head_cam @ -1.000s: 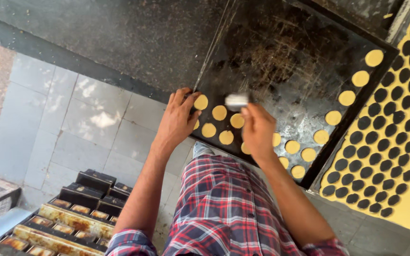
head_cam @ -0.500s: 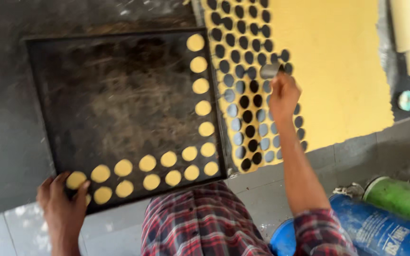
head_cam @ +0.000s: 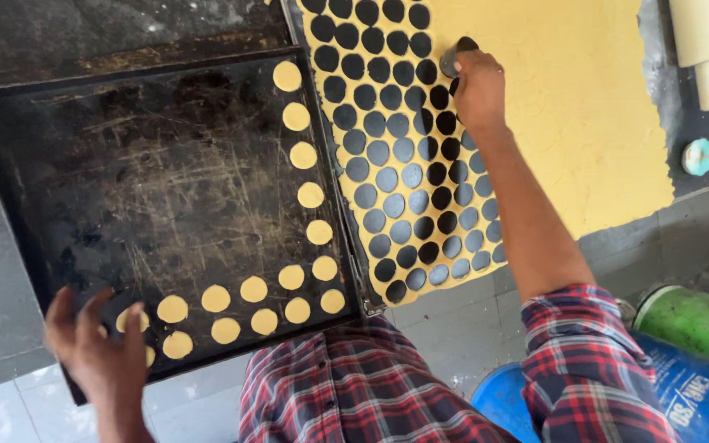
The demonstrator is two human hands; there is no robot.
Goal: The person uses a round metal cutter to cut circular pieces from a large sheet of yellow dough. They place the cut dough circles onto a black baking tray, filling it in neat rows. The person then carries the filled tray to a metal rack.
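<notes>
A black baking tray (head_cam: 149, 180) lies on the dark counter with several small yellow dough discs (head_cam: 301, 156) along its right and near edges. My left hand (head_cam: 104, 353) hovers with spread fingers over the discs at the tray's near left corner. To the right lies a rolled yellow dough sheet (head_cam: 568, 107) full of round cut-out holes. My right hand (head_cam: 478, 86) presses a small round metal cutter (head_cam: 455, 53) onto the sheet at the edge of the holes.
A cream rolling pin (head_cam: 703, 45) lies at the far right, a small teal round object (head_cam: 697, 156) near it. Below the counter stand a green cylinder (head_cam: 699, 324) and a blue one (head_cam: 658, 394). My plaid shirt fills the bottom.
My right hand went from the tray over to the dough sheet with the cutter. My left hand slid to the tray's near left corner. The view swung right.
</notes>
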